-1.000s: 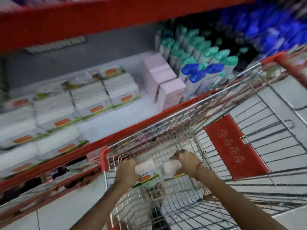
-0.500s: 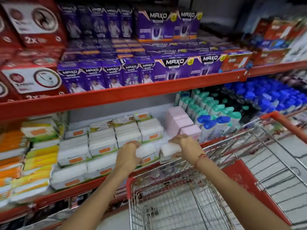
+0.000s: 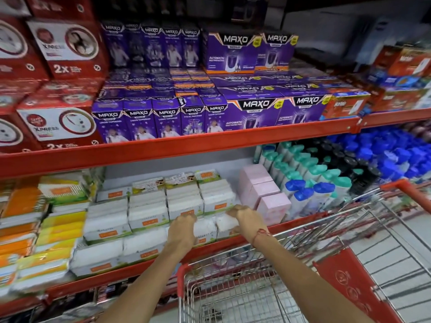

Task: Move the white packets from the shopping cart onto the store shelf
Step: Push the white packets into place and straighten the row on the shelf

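My left hand (image 3: 183, 229) grips a white packet (image 3: 205, 228) with a green and orange label at the front edge of the red store shelf (image 3: 233, 243). Beside it, my right hand (image 3: 247, 219) grips a second white packet (image 3: 225, 223). Both packets sit low over the shelf front, just right of the rows of stacked white packets (image 3: 149, 213) there; whether they rest on the shelf I cannot tell. The wire shopping cart (image 3: 233, 297) stands below my arms against the shelf; no packets show in the part of its basket that I see.
Pink boxes (image 3: 268, 194) stand just right of my right hand, then bottles with teal and blue caps (image 3: 314, 178). Yellow and orange packs (image 3: 46, 229) fill the shelf's left. Purple boxes (image 3: 191, 117) line the shelf above. The cart's red flap (image 3: 349, 285) is at the right.
Both hands lifted the two packets out of the cart basket, carried them up and forward, and brought them down at the shelf's front edge beside the stacked packets.
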`<state>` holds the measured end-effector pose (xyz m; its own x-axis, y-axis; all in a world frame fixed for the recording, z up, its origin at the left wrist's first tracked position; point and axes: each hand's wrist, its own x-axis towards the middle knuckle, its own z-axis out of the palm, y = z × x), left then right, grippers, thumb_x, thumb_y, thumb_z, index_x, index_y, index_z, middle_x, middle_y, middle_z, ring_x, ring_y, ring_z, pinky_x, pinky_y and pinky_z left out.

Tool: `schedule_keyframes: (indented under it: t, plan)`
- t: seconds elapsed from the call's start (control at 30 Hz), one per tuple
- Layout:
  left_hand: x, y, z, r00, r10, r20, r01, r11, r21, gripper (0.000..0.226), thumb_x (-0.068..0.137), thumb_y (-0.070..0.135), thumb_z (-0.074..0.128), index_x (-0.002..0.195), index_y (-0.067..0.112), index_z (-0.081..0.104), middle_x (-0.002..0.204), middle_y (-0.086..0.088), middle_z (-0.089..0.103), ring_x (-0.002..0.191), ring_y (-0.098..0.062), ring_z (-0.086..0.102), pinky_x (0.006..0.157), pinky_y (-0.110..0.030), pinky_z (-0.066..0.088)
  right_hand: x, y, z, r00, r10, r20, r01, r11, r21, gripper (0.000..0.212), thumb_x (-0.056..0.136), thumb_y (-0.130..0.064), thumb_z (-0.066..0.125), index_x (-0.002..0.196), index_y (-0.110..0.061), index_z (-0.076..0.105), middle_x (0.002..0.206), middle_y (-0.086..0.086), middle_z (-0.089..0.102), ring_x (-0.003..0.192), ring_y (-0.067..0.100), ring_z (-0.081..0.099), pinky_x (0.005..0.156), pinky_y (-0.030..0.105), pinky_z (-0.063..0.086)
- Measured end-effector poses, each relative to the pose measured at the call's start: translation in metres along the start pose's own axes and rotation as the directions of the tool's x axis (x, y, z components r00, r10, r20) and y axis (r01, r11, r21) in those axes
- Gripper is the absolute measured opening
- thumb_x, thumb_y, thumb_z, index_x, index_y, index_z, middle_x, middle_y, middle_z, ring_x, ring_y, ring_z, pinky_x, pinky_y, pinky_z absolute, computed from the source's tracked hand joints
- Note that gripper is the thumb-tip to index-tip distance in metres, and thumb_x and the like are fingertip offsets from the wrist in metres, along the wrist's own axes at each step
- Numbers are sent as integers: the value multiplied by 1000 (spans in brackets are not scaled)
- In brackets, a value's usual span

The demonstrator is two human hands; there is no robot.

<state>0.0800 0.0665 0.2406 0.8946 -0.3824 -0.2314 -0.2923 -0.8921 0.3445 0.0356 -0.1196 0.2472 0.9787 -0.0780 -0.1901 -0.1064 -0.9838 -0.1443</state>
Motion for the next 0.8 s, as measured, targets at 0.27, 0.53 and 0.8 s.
schedule_keyframes:
  t: [0.27,0.53,0.8]
  plan:
    - [-29,-25,-17,997,24,-67,-44,948,-314,64,76,25,78,134,15,51,142,-5,51,130,-21,48,110,-31,40,-8,-12,3,1000,10,20,-11,1000,19,59,86,-19,65,140,-16,41,148,4,42,131,22,45,113,29,36]
    - [-102,-137,-21,886,-461,-52,239,548,-802,20,87,34,64,76,18,70,90,-13,75,90,-30,70,92,-47,54,-28,-119,40,896,441,-44,-251,586,770,11,83,-15,68,75,-12,74,88,18,77,81,30,72,80,42,60]
    - [-94,-176,-42,783,-444,436,411,-157,-898,61,94,24,55,138,-12,32,128,-40,51,104,-44,62,94,-47,48,-4,-213,48,775,168,609,-476,-479,738,45,91,-6,61,130,6,44,136,28,41,103,37,63,48,27,61]
